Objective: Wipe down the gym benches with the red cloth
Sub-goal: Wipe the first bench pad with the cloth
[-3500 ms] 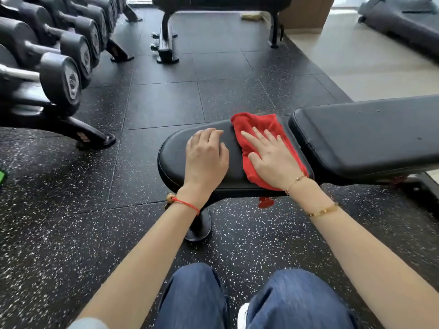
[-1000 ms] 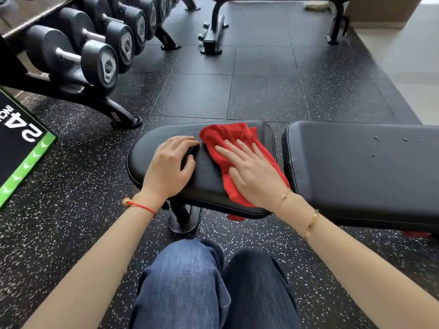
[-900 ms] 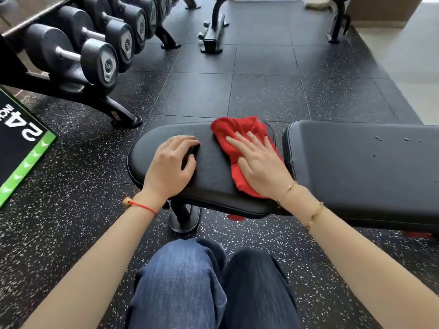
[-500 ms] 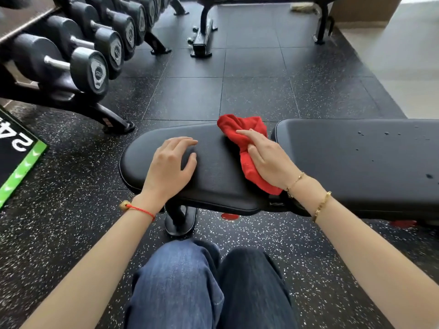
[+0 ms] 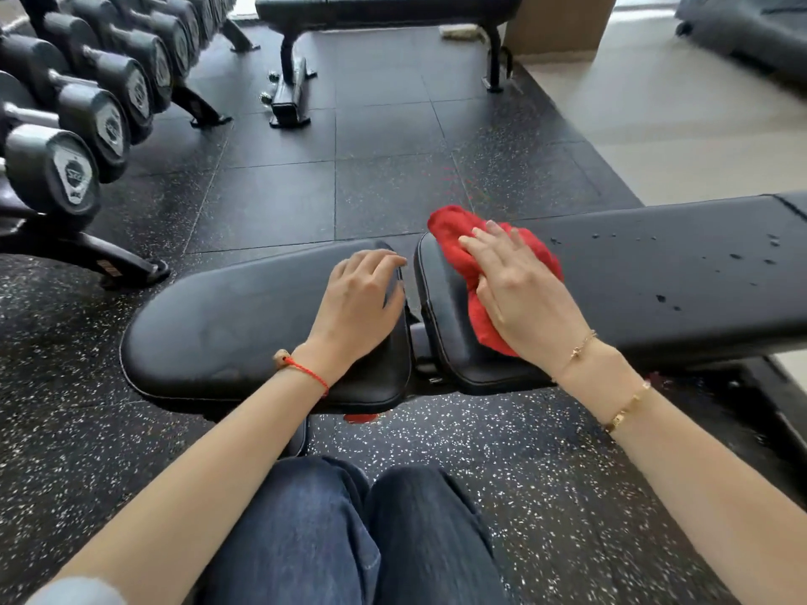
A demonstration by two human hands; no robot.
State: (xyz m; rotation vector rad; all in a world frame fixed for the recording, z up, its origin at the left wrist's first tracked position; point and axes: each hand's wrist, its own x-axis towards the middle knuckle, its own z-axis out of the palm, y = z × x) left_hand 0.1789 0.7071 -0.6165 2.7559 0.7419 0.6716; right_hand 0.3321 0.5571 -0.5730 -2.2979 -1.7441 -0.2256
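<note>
A black padded gym bench stands crosswise in front of my knees, with a short seat pad on the left and a long back pad on the right. The red cloth lies bunched on the left end of the back pad. My right hand presses flat on the cloth with straight fingers. My left hand rests palm down on the right end of the seat pad, fingertips at the gap between the pads. Water droplets dot the back pad to the right of the cloth.
A rack of dumbbells lines the left side, its foot reaching toward the bench. A second black bench stands at the far end of the speckled rubber floor. Pale flooring lies to the right.
My right hand has slid the red cloth rightward, off the seat pad, across the gap and onto the back pad. My left hand has shifted to the seat pad's right end.
</note>
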